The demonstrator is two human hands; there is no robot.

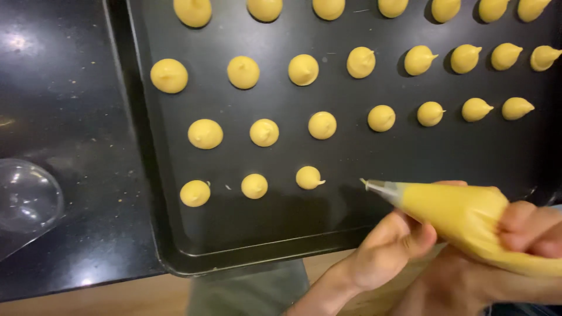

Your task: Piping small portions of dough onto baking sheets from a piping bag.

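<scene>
We grip the yellow-filled piping bag with both hands, right hand squeezing shut, left hand curled beneath, nozzle poised right of the near row's last mound on the dark tray, needing steady pressure.

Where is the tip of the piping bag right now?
In the head view, the piping bag's tip hovers over the dark baking tray, in the front row just right of the third dough mound.

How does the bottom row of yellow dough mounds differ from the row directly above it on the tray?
The bottom row has only three mounds; the row above has seven and spans the black tray. The bottom row stops short of the piping bag tip; the row above continues past it. Both share similar round yellow mounds.
</scene>
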